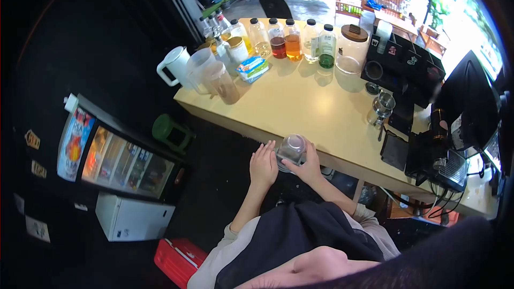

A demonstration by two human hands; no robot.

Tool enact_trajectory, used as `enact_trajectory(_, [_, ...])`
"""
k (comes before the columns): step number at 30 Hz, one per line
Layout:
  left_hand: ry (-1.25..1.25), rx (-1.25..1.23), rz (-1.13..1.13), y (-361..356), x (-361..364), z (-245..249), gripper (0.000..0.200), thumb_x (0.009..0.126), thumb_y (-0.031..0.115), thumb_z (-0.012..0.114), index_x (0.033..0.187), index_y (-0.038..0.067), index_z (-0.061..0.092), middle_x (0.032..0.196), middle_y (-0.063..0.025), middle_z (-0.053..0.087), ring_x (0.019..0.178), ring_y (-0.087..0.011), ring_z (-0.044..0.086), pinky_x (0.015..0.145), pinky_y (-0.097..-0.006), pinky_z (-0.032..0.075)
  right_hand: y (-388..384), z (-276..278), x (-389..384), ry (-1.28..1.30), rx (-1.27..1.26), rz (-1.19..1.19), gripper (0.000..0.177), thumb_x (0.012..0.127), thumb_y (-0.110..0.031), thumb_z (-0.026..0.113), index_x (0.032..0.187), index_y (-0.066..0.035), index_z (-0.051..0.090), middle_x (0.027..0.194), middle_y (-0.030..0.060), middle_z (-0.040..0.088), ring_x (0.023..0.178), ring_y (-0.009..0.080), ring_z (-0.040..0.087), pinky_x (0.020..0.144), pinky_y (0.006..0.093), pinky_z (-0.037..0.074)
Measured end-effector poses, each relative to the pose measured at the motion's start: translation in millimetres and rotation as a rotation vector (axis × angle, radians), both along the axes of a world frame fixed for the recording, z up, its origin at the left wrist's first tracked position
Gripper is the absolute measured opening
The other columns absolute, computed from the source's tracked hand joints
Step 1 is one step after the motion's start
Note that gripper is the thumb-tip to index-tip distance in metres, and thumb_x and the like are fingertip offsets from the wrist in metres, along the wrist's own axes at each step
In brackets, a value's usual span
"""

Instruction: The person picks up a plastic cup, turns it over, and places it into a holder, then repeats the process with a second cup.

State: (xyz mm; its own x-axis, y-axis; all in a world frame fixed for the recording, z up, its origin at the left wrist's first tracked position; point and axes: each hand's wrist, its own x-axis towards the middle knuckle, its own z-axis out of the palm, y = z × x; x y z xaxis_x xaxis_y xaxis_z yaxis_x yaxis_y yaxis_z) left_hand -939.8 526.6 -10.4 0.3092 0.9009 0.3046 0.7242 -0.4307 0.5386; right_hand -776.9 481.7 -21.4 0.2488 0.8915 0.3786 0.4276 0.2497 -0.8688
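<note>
My right hand [307,168] is wrapped round a clear jar-like container [293,146], held in front of my body at the near edge of the counter [300,101]. Its rounded, closed end points up and away from me. Beside it on the left, my left hand [263,165] has its fingers stretched out together, the fingertips close to the container's side. Part of the container's lower end is hidden by my right thumb and fingers.
Bottles of coloured liquid [293,43] line the counter's back, with a wipes pack [252,68], a brown-filled pitcher [225,85] and a white jug [178,66] at left. A metal jigger [383,104], black organizer [405,64] and coffee machine [439,150] stand right. A green stool [172,132] is lower left.
</note>
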Motion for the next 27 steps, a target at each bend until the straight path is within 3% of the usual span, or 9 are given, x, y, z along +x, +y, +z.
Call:
enact_trajectory(4, [0.015,-0.087,-0.122,42.3,-9.5,-13.2,0.041,0.1,0.025,0.039,0.133,0.009,0.057,0.135,-0.0143,0.058,0.129,-0.0343,0.051,0.107,-0.0546,0.036,21.5,-6.1,-14.3,0.013,-0.006,-0.088,0.089,0.069,-0.026,0.087,0.14,-0.001,0.04,0.13,0.0171,0.054,0.12,0.0284,0.055,0.098,0.0389,0.046])
enact_trajectory(10, [-0.046,-0.091,-0.363,79.5,16.7,-17.5,0.039,0.1,0.021,0.04,0.128,0.003,0.06,0.128,-0.0176,0.062,0.124,-0.0353,0.055,0.105,-0.046,0.041,24.5,-16.9,3.1,0.014,-0.041,-0.311,0.088,0.071,-0.024,0.087,0.141,-0.001,0.039,0.132,0.0175,0.053,0.12,0.0279,0.055,0.098,0.0385,0.046])
enact_trajectory(12, [-0.06,-0.057,-0.451,86.7,29.1,-22.6,0.038,0.1,0.019,0.04,0.125,0.0,0.06,0.125,-0.0194,0.063,0.121,-0.0356,0.056,0.104,-0.0428,0.042,28.9,-24.3,12.9,0.003,-0.043,-0.414,0.089,0.07,-0.027,0.086,0.142,-0.005,0.038,0.13,0.0156,0.051,0.116,0.0298,0.052,0.091,0.0389,0.047])
enact_trajectory(20, [-0.07,-0.093,-0.591,121.7,84.8,-21.8,0.038,0.099,0.02,0.04,0.126,0.001,0.06,0.123,-0.0192,0.064,0.119,-0.0355,0.057,0.104,-0.0437,0.042,50.3,-9.0,65.1,-0.001,0.008,-0.571,0.098,0.07,-0.029,0.086,0.147,-0.003,0.031,0.13,0.0182,0.05,0.116,0.0284,0.053,0.088,0.0385,0.047])
enact_trajectory(23, [-0.021,0.005,-0.606,138.3,117.7,-13.2,0.039,0.1,0.021,0.039,0.128,0.004,0.059,0.126,-0.0166,0.063,0.12,-0.0359,0.056,0.106,-0.0439,0.04,63.4,1.3,86.3,-0.011,0.022,-0.557,0.1,0.07,-0.027,0.085,0.149,-0.003,0.028,0.134,0.0176,0.047,0.116,0.0264,0.052,0.088,0.037,0.047])
enact_trajectory(27, [0.081,0.068,-0.602,157.1,164.3,10.9,0.042,0.1,0.026,0.038,0.134,0.009,0.056,0.135,-0.0122,0.058,0.129,-0.0349,0.049,0.11,-0.0498,0.033,81.6,22.4,110.3,-0.147,0.042,-0.61,0.099,0.07,-0.026,0.085,0.149,-0.003,0.028,0.139,0.0159,0.045,0.116,0.0235,0.051,0.086,0.0354,0.046])
